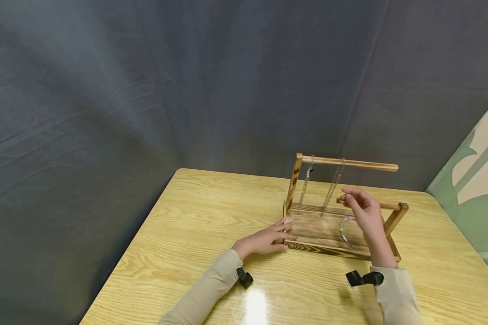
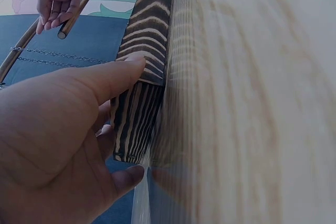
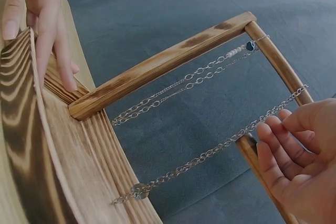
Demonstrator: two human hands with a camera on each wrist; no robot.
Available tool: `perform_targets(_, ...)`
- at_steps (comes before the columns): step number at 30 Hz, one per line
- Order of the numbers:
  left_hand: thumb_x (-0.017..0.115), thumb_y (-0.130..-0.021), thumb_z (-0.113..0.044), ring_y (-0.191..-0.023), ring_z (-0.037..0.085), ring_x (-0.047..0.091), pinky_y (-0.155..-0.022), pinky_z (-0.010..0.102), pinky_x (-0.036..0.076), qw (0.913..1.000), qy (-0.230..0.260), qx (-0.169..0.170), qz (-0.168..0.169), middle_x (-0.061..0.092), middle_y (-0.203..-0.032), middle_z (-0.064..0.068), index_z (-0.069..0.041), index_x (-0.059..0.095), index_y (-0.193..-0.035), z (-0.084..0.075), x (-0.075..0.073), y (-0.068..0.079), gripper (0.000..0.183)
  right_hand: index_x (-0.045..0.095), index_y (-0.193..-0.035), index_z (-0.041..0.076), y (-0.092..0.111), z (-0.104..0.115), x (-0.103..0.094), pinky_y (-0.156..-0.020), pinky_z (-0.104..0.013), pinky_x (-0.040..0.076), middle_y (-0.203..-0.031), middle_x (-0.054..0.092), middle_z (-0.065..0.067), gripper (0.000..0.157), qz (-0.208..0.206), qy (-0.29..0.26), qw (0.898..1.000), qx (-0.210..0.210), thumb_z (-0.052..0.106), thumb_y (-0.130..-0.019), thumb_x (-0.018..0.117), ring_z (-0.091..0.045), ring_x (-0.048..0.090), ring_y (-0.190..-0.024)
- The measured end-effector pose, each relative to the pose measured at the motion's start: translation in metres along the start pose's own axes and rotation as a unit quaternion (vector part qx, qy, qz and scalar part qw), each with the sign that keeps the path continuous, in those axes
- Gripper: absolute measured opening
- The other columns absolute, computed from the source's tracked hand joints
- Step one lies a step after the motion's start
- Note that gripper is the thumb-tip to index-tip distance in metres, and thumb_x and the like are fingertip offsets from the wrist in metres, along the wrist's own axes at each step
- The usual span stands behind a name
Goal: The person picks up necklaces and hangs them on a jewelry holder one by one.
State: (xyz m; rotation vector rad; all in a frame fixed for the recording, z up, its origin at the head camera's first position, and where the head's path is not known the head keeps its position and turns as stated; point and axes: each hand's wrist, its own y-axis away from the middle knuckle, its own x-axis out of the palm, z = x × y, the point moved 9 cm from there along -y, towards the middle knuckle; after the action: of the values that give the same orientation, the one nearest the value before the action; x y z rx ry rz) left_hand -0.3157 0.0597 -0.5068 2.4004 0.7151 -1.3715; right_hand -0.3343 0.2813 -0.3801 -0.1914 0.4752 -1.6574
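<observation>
I have my right grip [image 1: 363, 212] loosely curled and empty beside the short bar [image 1: 390, 206], my left grip [image 1: 264, 239] spread against the wooden stand [image 1: 321, 248]. Below that bar I see the beaded bracelet [image 1: 342, 230], partly hidden, near hanging chains [image 3: 210, 154].

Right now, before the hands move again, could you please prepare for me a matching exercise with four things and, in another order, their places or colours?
Things:
1. left hand
2. right hand
3. silvery chains
4. cloth backdrop

Places or colours:
A. hanging from the upper rod
B. dark blue-grey
C. touching the left end of the wooden tray
D. beside the free end of the lower rod

Right pairs: 1-C, 2-D, 3-A, 4-B
</observation>
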Motion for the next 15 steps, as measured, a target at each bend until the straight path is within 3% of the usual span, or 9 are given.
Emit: perform_targets(15,0.044,-0.098,-0.037,-0.143,0.02,-0.008,-0.114,0.045,0.019,0.9999,-0.005,0.01,-0.004,0.005,-0.157,-0.002,-0.027,0.038,-0.143,0.0019,0.0015,-0.0013,0.047,0.055,-0.116,-0.013,0.0017,-0.0042,-0.001,-0.073,-0.014,0.051,-0.087,0.067,0.006,0.032,-0.003,-0.023,1.0,-0.002,0.012,-0.095,0.053,-0.004,0.063,-0.08)
